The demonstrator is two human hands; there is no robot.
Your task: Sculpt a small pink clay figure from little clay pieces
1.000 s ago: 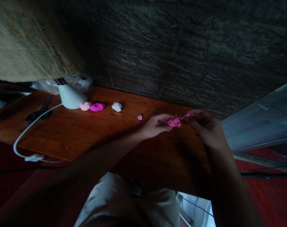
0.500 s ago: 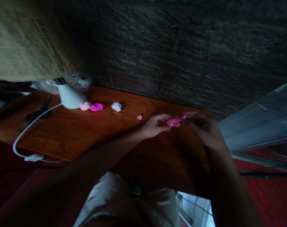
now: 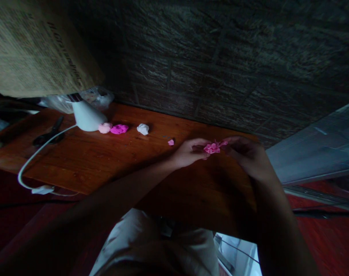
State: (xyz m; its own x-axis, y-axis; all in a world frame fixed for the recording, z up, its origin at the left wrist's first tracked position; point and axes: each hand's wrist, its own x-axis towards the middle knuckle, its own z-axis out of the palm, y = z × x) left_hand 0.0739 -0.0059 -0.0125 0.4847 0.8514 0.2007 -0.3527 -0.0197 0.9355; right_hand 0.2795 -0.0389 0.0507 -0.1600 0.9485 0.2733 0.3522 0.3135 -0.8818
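My left hand (image 3: 188,152) and my right hand (image 3: 247,156) meet over the wooden table (image 3: 105,161), both pinching one crumpled pink clay piece (image 3: 212,147) between their fingertips. A thin pink strip of it runs towards my right fingers. A small pink crumb (image 3: 171,142) lies on the table just left of my left hand. Farther left sit a white clay lump (image 3: 143,128), a bright pink clay lump (image 3: 119,129) and a pale pink clay lump (image 3: 105,127).
A white lamp base (image 3: 86,116) with a white cable (image 3: 33,157) stands at the back left, black scissors (image 3: 48,134) beside it, a clear plastic bag (image 3: 96,96) behind. A dark brick wall rises behind the table. A newspaper sheet (image 3: 33,46) hangs at top left.
My hands have drawn slightly closer together around the pink clay piece and shifted a little; the lumps on the table have not moved.
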